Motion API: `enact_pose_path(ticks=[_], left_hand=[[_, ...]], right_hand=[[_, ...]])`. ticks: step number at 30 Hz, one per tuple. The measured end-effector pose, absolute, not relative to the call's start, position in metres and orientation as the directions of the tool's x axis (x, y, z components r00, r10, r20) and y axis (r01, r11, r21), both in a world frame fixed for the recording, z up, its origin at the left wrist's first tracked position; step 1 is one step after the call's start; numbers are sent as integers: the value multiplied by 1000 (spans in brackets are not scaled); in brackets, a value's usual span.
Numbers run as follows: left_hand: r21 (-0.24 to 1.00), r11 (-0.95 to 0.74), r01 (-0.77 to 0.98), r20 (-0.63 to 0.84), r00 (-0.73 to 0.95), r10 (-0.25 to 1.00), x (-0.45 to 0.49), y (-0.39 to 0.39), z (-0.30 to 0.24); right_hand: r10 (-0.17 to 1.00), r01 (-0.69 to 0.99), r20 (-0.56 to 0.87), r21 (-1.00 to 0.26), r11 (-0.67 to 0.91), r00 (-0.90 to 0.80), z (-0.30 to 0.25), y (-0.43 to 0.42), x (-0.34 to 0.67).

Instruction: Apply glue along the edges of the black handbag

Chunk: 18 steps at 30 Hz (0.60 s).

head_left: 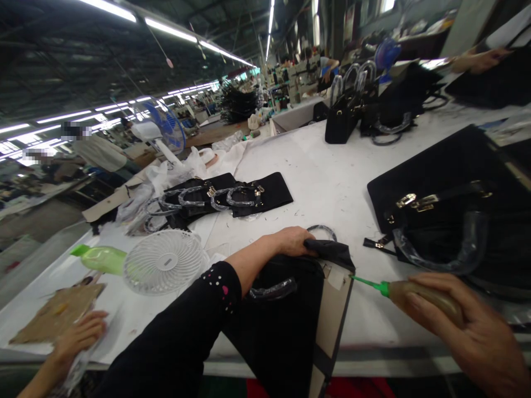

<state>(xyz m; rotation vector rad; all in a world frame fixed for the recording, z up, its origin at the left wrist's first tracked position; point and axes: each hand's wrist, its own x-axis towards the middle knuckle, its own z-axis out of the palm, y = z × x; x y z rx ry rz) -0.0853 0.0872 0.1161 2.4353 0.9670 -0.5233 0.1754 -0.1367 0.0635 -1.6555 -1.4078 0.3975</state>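
My left hand [295,241] is closed on a folded black flap at the top of a black handbag [286,326]. The bag leans at the table's front edge, and a beige board panel [332,315] shows along its side. A plastic-wrapped handle [274,289] lies against the bag below my left wrist. In my right hand [477,326] is a squeeze glue bottle [423,301] with brownish contents and a green nozzle. The thin nozzle tip points left and is at the upper edge of the beige panel; I cannot tell whether it touches.
To the right lies a large black handbag [435,177] with gold fittings. More black bags [265,193] lie at middle left, others [342,119] stand behind. A white fan [166,262], green bottle [102,258] and brown board [58,315] are at left, near another person's hand [83,334].
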Motion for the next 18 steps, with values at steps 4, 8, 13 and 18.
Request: enact_pose_path(ticks=[4,8,13,18], left_hand=[[273,-650,710,-502,681,533,-86,87,115],[261,-649,714,-500,675,542,-86,87,114],[267,-652,709,-497,681,538,-85,87,114],[281,-649,707,-494,686,534,-85,86,113]], right_hand=[[934,595,296,-794,125,198,61,-139,176],[900,625,311,-779,57,305,60,-138,177],[926,611,319,-780,136,201,56,-142,180],[930,604,301,-788,117,212,49,-148,183]])
